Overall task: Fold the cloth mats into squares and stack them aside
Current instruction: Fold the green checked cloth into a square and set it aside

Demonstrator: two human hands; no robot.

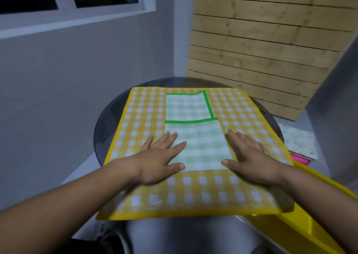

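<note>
Green mat [201, 147]: between the two hands, lying on yellow mat. Partly folded: near flap doubled over, its green-trimmed edge running across just past the fingertips. Single layer w/ green trim beyond that, far-R corner curled up a bit.
L hand [160, 157]: flat, fingers straight & spread, grasping nothing. Palm on yellow mat, fingertips + thumb over green mat's L edge, thumb near its near-L corner.
R hand [249, 157]: flat too, fingers straight, nothing gripped. Lies along green mat's R edge, thumb tip at near-R corner. Slightly blurred.
Yellow mat [139, 114]: big check cloth, spread open under both hands & wrists. Near edge overhangs table toward the person.
Table [108, 122]: round, dark glass, rim showing L of L hand and beyond the mats.
Bin [290, 232]: yellow, low, R of R forearm, below table level.
Floral sheet [298, 141]: R of R hand, well apart, lower down; lies on smth pink [300, 158]. Can't tell if cloth or paper.
Slat panel [261, 50]: pale wood, beyond & R of the hands, leaning at the grey wall.
Window [67, 2]: far L, up high, dark panes.
Lap: grey trousers under the mat's near edge, between forearms.
</note>
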